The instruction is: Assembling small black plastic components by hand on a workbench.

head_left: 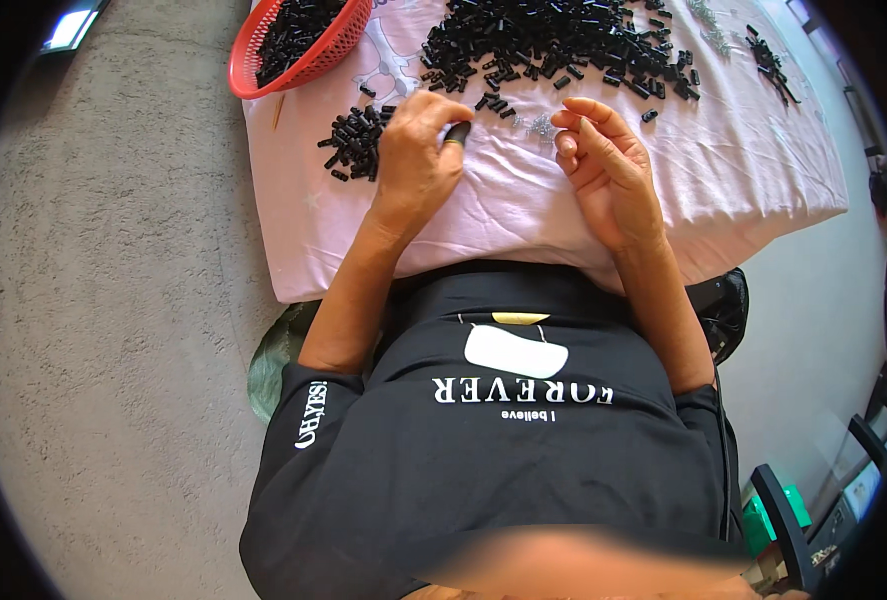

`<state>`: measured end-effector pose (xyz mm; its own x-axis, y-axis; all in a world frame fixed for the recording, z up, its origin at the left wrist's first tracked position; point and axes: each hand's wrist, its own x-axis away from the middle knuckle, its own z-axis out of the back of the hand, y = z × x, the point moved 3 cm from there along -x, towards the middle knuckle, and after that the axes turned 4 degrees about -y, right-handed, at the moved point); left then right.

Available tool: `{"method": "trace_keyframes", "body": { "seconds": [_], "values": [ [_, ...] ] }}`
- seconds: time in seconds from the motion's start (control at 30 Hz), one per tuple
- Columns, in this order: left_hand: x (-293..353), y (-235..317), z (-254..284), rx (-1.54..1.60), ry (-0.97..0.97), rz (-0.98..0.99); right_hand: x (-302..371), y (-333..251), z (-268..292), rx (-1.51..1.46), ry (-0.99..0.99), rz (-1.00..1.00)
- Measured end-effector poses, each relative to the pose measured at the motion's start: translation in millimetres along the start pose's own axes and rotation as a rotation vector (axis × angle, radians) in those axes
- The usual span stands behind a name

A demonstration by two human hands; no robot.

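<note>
Over the near part of the pink-covered table, my left hand (421, 150) is curled with its fingers drawn together. A dark, rounded cap or piece shows at its thumb; what the fingertips hold is hidden. Just beside that hand lies a small heap of short black tubular pieces (353, 142). My right hand (608, 170) is turned partly palm up, thumb and forefinger pinched together. Anything between those fingertips is too small to make out. Near them sits a small cluster of silvery bits (541, 127), apart from a larger pile of black tubular pieces (533, 40) farther back.
A red perforated basket (335, 62) of black pieces stands at the far left edge. By it lies a thin wooden stick (278, 112). More silvery bits (708, 28) and a bundle of thin black strips (769, 66) lie far right. The pink cloth (743, 170) hangs over the table edges.
</note>
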<state>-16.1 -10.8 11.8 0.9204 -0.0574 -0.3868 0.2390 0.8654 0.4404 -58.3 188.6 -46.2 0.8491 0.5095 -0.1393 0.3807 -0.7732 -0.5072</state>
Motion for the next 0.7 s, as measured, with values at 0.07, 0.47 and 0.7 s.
{"method": "trace_keyframes", "body": {
  "seconds": [0.07, 0.47, 0.7],
  "values": [
    [-8, 5, -14, 0.027, -0.024, -0.032, 0, -1, -2, -0.018, 0.019, 0.013],
    [-17, 7, -25, 0.040, -0.116, -0.004, -10, -7, -5, 0.153, 0.248, 0.216],
    [-17, 26, -30, 0.199, -0.132, -0.018, -11, 2, -15, 0.235, 0.231, 0.190]
  ]
}}
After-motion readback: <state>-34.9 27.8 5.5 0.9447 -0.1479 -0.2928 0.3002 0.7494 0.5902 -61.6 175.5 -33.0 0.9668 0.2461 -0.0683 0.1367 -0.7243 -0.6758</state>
